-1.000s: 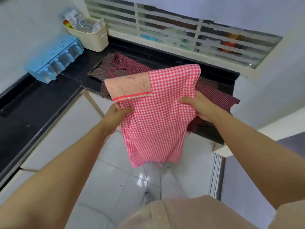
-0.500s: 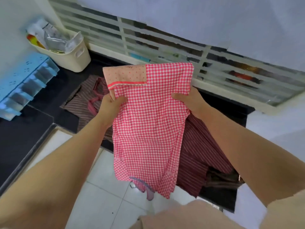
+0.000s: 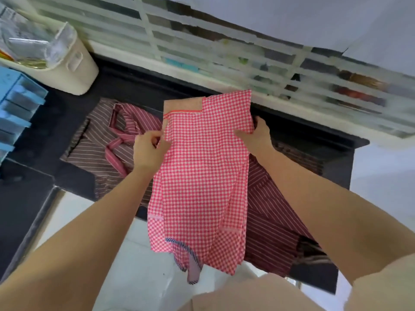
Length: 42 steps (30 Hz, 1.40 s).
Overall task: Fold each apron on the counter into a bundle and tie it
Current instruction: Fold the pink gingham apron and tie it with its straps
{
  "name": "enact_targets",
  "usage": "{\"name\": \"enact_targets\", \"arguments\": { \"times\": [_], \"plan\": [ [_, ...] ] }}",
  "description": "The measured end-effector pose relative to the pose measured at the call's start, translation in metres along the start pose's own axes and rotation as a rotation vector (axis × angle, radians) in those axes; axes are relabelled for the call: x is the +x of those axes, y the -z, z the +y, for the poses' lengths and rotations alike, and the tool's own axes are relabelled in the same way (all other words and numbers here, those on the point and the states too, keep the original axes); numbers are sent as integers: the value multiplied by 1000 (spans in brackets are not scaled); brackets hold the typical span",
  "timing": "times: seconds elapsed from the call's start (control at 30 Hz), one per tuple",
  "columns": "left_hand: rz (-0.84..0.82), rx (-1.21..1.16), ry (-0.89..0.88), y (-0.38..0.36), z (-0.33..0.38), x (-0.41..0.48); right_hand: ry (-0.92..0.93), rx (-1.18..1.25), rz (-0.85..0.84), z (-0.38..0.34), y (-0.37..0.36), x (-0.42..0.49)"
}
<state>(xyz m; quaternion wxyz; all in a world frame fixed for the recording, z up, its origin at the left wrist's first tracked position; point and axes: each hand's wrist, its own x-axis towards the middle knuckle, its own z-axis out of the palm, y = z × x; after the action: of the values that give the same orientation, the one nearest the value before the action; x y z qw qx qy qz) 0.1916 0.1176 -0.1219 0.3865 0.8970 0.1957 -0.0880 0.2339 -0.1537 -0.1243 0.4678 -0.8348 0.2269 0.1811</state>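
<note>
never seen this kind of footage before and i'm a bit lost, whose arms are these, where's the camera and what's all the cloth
There is no machine here. A person wears a wide-angle camera on the head, looking forward and down, so the two bare arms reaching in from the bottom are that person's own.

The left hand pinches one side edge of a pink checked apron, and the right hand grips the opposite edge. The apron is held over a black counter, with its lower end hanging past the counter's front edge, above the floor.

More striped aprons, brown and maroon, lie spread on the counter under it. At the back left stand a cream bin with wrappers inside and a blue rack.
</note>
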Motion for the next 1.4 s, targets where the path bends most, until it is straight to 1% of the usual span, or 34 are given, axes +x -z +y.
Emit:
{"name": "enact_targets", "arguments": {
  "times": [0.07, 0.1, 0.13, 0.17, 0.2, 0.27, 0.33, 0.37, 0.4, 0.43, 0.5, 0.57, 0.63, 0.7, 0.8, 0.83, 0.87, 0.93, 0.97, 1.03, 1.1, 1.17, 1.23, 1.27, 1.33, 1.4],
  "plan": [
    [-10, -11, 49, 0, -15, -15, 61, -1, 170, 11, -4, -17],
    [-15, 0, 87, 0, -22, -23, 67, 17, 203, 16, -5, -27],
    [-36, 25, 116, 1, -28, -31, 40, 19, 188, 20, -8, -40],
    [-75, 53, 141, 2, -35, -39, -26, -20, 126, 25, -12, -53],
    [-126, 73, 165, 2, -42, -46, -108, -83, 30, 32, -17, -64],
    [-239, 91, 194, 3, -56, -62, -308, -143, -146, 46, -29, -89],
    [-352, 37, 216, 3, -68, -71, -444, -88, -221, 60, -41, -110],
    [-411, -34, 241, 2, -71, -74, -458, -41, -230, 64, -45, -118],
    [-462, -137, 264, 4, -71, -79, -437, 17, -237, 67, -49, -126],
    [-479, -232, 271, 5, -71, -82, -391, 98, -241, 68, -52, -133],
    [-449, -342, 232, 8, -69, -84, -317, 269, -237, 70, -57, -140],
    [-439, -358, 219, 10, -73, -86, -327, 362, -172, 73, -65, -152],
    [-487, -354, 291, 12, -80, -88, -403, 450, -95, 75, -72, -162],
    [-546, -344, 331, 12, -85, -91, -426, 454, -80, 75, -79, -169],
    [-592, -363, 286, 11, -81, -97, -392, 311, -174, 77, -89, -169],
    [-579, -415, 280, 10, -80, -98, -378, 347, -220, 77, -91, -168],
    [-557, -464, 271, 11, -78, -99, -370, 438, -268, 78, -93, -166],
    [-528, -467, 258, 11, -78, -98, -376, 598, -311, 80, -97, -165],
    [-538, -416, 259, 11, -80, -98, -380, 590, -295, 83, -98, -165],
    [-539, -260, 237, 9, -88, -97, -401, 472, -220, 91, -100, -168],
    [-471, -125, 173, 8, -96, -98, -375, 386, -168, 96, -100, -171],
    [-369, 3, 111, 9, -103, -102, -308, 333, -87, 98, -96, -177],
    [-253, 36, 82, 10, -109, -109, -240, 269, 76, 100, -90, -183],
    [-211, 26, 103, 11, -113, -112, -226, 216, 167, 103, -87, -186],
    [-188, -17, 173, 12, -122, -118, -227, 123, 300, 113, -83, -192],
    [-202, -31, 183, 11, -129, -127, -234, 82, 342, 127, -80, -198]
  ]
}}
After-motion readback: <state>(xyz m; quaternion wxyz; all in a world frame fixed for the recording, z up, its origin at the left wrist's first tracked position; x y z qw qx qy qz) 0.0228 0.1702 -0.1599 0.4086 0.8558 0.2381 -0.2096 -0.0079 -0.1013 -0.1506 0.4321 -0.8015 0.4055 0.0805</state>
